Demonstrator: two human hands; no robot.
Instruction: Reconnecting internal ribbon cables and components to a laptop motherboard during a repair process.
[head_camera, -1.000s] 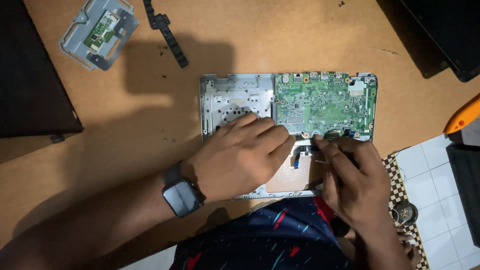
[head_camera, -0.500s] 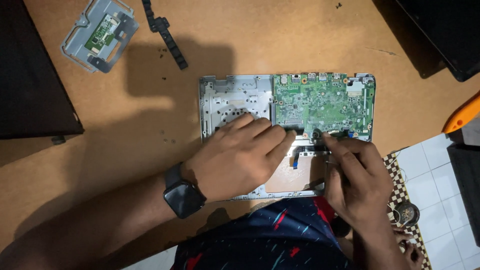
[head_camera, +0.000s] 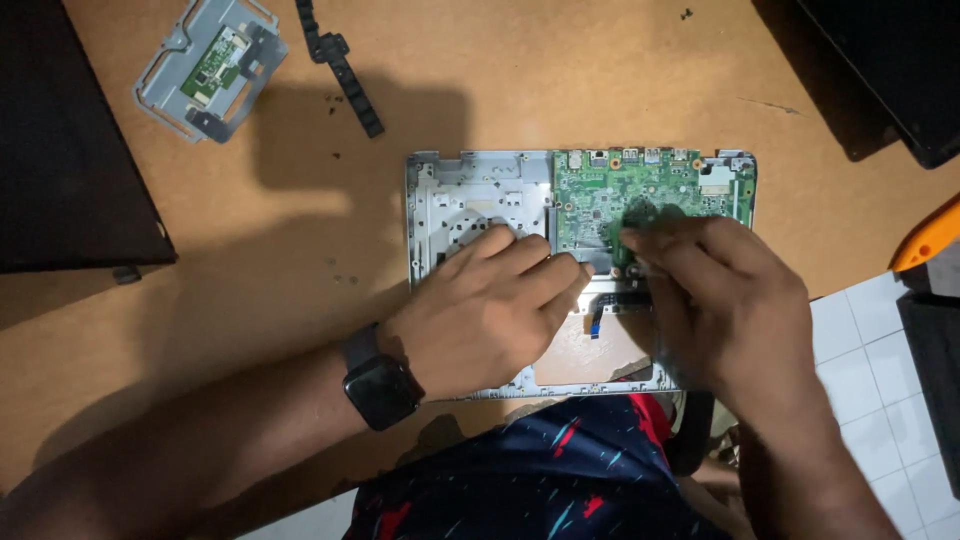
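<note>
Chassis (head_camera: 470, 200) is pinned flat by left hand (head_camera: 490, 310), open-palmed; right hand (head_camera: 720, 300) fingertips are pinched at green board (head_camera: 620, 195) lower edge, pinched item unclear—lift should be kept gentle.

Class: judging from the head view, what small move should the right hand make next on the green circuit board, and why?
Probably lift the green circuit board slightly at its lower edge: the right hand has fingertips there, while the left hand presses on the silver laptop case.

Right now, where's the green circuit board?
In the head view, the green circuit board sits in the upper right part of the opened grey laptop shell on the wooden table, with the right hand over its lower edge.
</note>
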